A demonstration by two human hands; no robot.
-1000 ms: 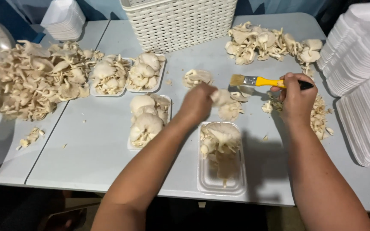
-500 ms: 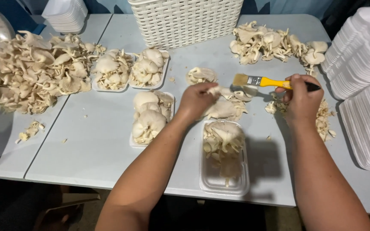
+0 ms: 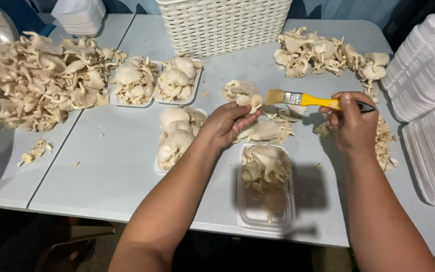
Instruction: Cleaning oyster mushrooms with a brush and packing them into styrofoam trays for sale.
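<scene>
Cut off at the top edge: white woven basket (image 3: 225, 22). Cut off at the right edge: two stacks of white foam trays (image 3: 429, 95). Heaped at far left, a large pile of oyster mushrooms (image 3: 41, 80), partly out of frame. Just right of it, two filled foam trays (image 3: 152, 83) side by side; a third filled tray (image 3: 177, 136) half hidden behind the left forearm. Nearest, a clear plastic tray (image 3: 265, 189), part filled, in shadow.

Lying level, long axis left to right: yellow-handled paintbrush (image 3: 303, 98), bristles pointing left, dark handle end wrapped in the closed right hand (image 3: 353, 123). Pinched in the left hand (image 3: 227, 123), fingers curled: small mushroom (image 3: 254, 102), touching the bristles.
</scene>
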